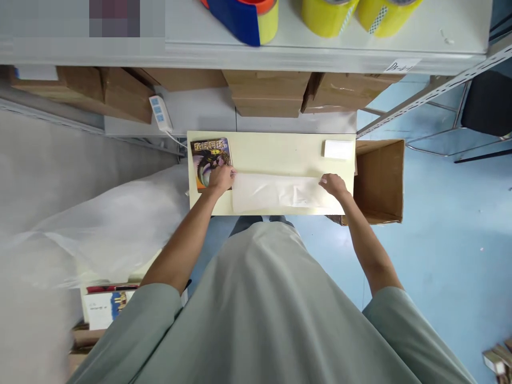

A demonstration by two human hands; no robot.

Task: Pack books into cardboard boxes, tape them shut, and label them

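Far left: big loose plastic, spread off the tabletop, reaching about to its left end; contact there I cannot tell. Power strip sits behind, against the boxes, its cord leading down toward the tabletop.

Book lies flat, cover up, at the tabletop's left end, probably set there so the sheet has the middle.

Left hand rests over the book's near right part, thumb and fingers pinching the sheet's far left corner. Sheet, pale and see-through, lies along the near edge just beside the book; single or doubled, cannot tell. Wrinkles show mid-length.

Right hand, fingers curled, pinches the sheet's far edge toward its right end. Hands well apart, likely to hold the sheet straight and flat.

White block at the far right corner, apart from the sheet, presumably out of the way. Beyond: carton, mouth up, just beside the tabletop, within easy reach.
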